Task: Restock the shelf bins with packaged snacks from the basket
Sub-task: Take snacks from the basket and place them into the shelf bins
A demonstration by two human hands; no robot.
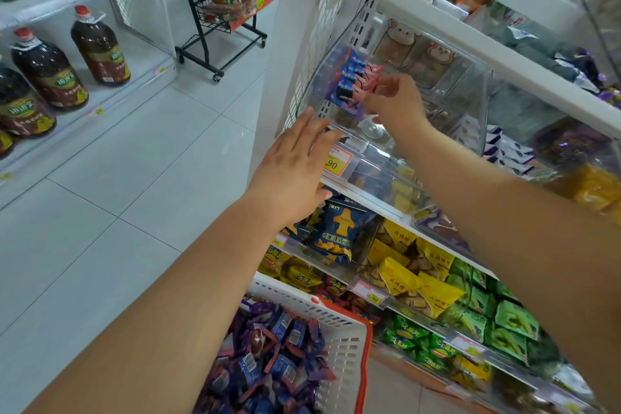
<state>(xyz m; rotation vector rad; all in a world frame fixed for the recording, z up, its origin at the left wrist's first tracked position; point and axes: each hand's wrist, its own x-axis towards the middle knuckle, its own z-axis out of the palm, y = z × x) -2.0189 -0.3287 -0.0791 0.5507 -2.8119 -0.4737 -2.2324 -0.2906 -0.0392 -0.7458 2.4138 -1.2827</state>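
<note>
Both our hands are up at the clear shelf bin (396,144); our right hand (393,104) is reached inside it, fingertips pinching the near end of a row of blue and pink snack packets (353,81) that stand stacked along the bin's left wall; our left hand (295,161) is flat, fingers straight and together, resting against the bin's front left corner and holding nothing. Below us the white basket (346,346) with its orange rim sits against the lower shelves, heaped with more blue and purple packets (268,366), so we judge the restocking to be well short of done. We think the row is the weak point; the packets stand on edge and lean on one another, so if our right hand lets go before they are pushed snug to the wall they could fan out and topple across the bin floor. The bin itself looks tilted forward on its shelf; too much weight from our left hand might shift it or knock the price tag (336,161) just under our fingers. Our right forearm crosses close above the yellow bags (416,276) on the shelf below; drawing back carelessly could drag some out; the basket, being so full, may shed packets if bumped.
</note>
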